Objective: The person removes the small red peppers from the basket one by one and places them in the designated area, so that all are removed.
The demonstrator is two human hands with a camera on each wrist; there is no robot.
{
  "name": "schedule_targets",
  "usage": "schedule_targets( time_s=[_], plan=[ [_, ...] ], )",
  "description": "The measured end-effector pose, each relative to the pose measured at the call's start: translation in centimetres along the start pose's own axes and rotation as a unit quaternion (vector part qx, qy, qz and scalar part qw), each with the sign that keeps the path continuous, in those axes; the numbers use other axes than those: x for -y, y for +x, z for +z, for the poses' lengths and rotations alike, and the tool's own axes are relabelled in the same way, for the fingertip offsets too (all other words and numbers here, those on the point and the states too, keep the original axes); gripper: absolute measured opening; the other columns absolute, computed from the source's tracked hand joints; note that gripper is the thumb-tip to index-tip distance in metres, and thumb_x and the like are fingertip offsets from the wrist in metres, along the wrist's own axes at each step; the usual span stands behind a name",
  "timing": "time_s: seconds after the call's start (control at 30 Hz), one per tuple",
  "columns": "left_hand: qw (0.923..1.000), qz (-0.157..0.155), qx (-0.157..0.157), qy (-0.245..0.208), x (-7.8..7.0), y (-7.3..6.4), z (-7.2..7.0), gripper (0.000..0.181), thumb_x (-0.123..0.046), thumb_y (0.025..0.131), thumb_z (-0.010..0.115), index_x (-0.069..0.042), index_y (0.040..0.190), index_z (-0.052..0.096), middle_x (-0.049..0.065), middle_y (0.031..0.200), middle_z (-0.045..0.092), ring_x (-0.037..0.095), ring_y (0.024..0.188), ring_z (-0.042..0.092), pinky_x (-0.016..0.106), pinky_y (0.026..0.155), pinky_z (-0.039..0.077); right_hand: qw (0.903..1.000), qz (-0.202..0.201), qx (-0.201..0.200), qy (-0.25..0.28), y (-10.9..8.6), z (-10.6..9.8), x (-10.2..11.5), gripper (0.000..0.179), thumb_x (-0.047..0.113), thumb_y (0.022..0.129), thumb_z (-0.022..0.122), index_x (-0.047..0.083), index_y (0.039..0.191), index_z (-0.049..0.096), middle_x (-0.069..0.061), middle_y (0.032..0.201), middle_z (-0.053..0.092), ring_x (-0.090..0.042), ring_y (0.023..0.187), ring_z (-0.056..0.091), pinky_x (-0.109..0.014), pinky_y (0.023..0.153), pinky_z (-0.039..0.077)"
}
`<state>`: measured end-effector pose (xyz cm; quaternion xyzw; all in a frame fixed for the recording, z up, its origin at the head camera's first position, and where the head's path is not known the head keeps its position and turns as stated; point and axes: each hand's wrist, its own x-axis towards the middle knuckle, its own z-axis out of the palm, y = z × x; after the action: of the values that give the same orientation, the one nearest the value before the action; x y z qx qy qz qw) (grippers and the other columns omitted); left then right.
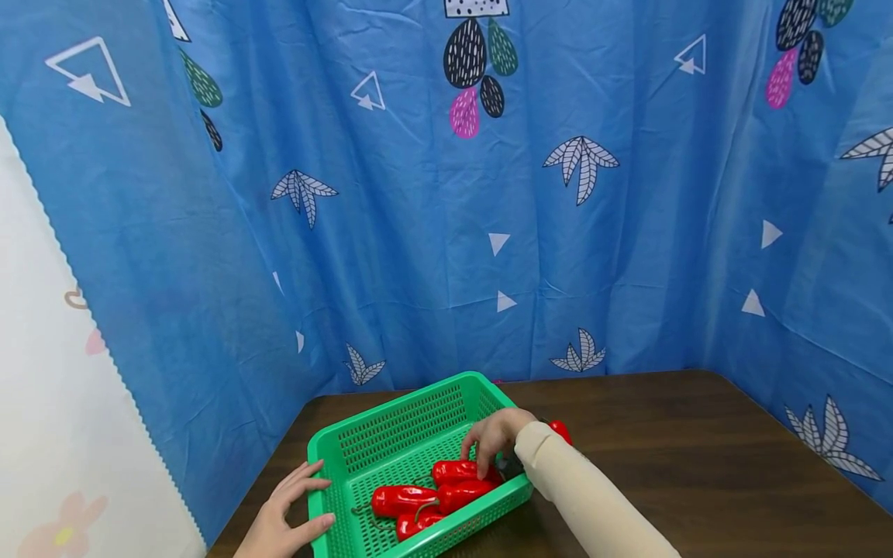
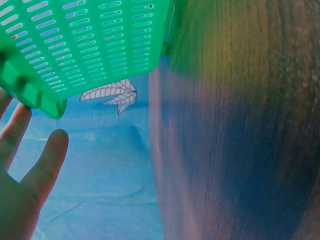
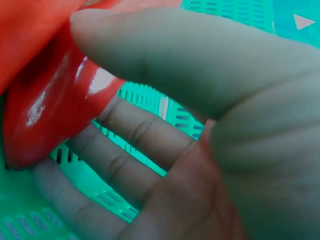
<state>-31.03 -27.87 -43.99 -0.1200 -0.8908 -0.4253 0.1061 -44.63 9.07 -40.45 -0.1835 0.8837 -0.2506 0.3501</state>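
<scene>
The rectangular green plastic basket with slotted walls [image 1: 401,430] stands on the dark wood-grained bench [image 1: 642,434], set at an angle. At least four items are visible inside: glossy red elongated peppers, clustered toward the near right part of the basket. One, a glossy red pepper [image 1: 452,471], lies at the far side of the cluster and is gripped by the right hand [image 1: 497,434], thumb laid over it and fingers bent beneath. The pepper is inside the basket; whether it is lifted from the others cannot be determined.

The left hand [image 1: 282,515] is at the basket's left rim, fingers extended and spread, holding nothing.

A further red object [image 1: 560,432] shows beyond the cream sleeve [image 1: 593,496] of the right arm, outside the basket; it is mostly hidden. A patterned blue curtain [image 1: 418,256] hangs behind the bench.
</scene>
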Motion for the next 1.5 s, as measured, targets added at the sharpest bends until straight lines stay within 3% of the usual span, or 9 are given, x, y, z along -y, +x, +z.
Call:
schedule_targets(
  time_s=[0.17, 0.5, 0.93, 1.23, 1.5],
  plan=[
    [1.0000, -0.001, 0.003, 0.009, 0.07, 0.00, -0.01, 0.039, -0.030, 0.089, 0.077, -0.010, 0.122, 0.069, 0.018, 0.150, 0.050, 0.050, 0.144, 0.029, 0.068, 0.115, 0.041, 0.9993, 0.004, 0.003, -0.036, 0.05, 0.09, -0.09, 0.027, 0.008, 0.084, 0.077, 0.024, 0.104, 0.068, 0.002, 0.106, 0.060, -0.015, 0.097, 0.055, -0.031, 0.080, 0.062],
    [1.0000, 0.004, -0.004, 0.005, 0.20, 0.05, 0.11, 0.039, -0.029, 0.089, 0.077, -0.010, 0.122, 0.068, 0.017, 0.150, 0.051, 0.047, 0.142, 0.030, 0.068, 0.116, 0.041, 0.9972, -0.008, 0.003, -0.074, -0.05, 0.08, -0.09, 0.018, 0.007, 0.085, 0.075, 0.020, 0.092, 0.065, 0.002, 0.093, 0.062, -0.011, 0.080, 0.053, -0.021, 0.055, 0.047],
    [0.9999, 0.006, -0.006, 0.007, 0.20, -0.01, 0.15, 0.039, -0.029, 0.089, 0.077, -0.010, 0.122, 0.068, 0.016, 0.150, 0.051, 0.047, 0.141, 0.031, 0.068, 0.115, 0.042, 0.9961, -0.016, -0.014, -0.086, -0.32, 0.29, 0.00, 0.018, 0.008, 0.085, 0.077, 0.021, 0.090, 0.065, 0.002, 0.087, 0.063, -0.010, 0.076, 0.052, -0.020, 0.054, 0.046],
    [0.9999, 0.002, -0.006, 0.008, 0.09, 0.00, 0.14, 0.040, -0.030, 0.089, 0.077, -0.010, 0.122, 0.068, 0.017, 0.150, 0.050, 0.048, 0.143, 0.030, 0.068, 0.114, 0.042, 0.9940, -0.016, -0.024, -0.106, -0.42, 0.31, 0.08, 0.014, 0.013, 0.085, 0.078, 0.021, 0.089, 0.068, 0.005, 0.093, 0.061, -0.010, 0.079, 0.052, -0.020, 0.054, 0.046],
    [1.0000, -0.003, -0.003, 0.008, 0.11, 0.04, 0.09, 0.040, -0.031, 0.089, 0.077, -0.011, 0.123, 0.068, 0.016, 0.151, 0.050, 0.048, 0.144, 0.030, 0.069, 0.114, 0.042, 0.9961, -0.036, -0.005, -0.081, -0.44, 0.12, -0.14, 0.016, 0.010, 0.087, 0.077, 0.021, 0.092, 0.066, 0.003, 0.087, 0.064, -0.010, 0.076, 0.053, -0.020, 0.056, 0.047]
  ],
)
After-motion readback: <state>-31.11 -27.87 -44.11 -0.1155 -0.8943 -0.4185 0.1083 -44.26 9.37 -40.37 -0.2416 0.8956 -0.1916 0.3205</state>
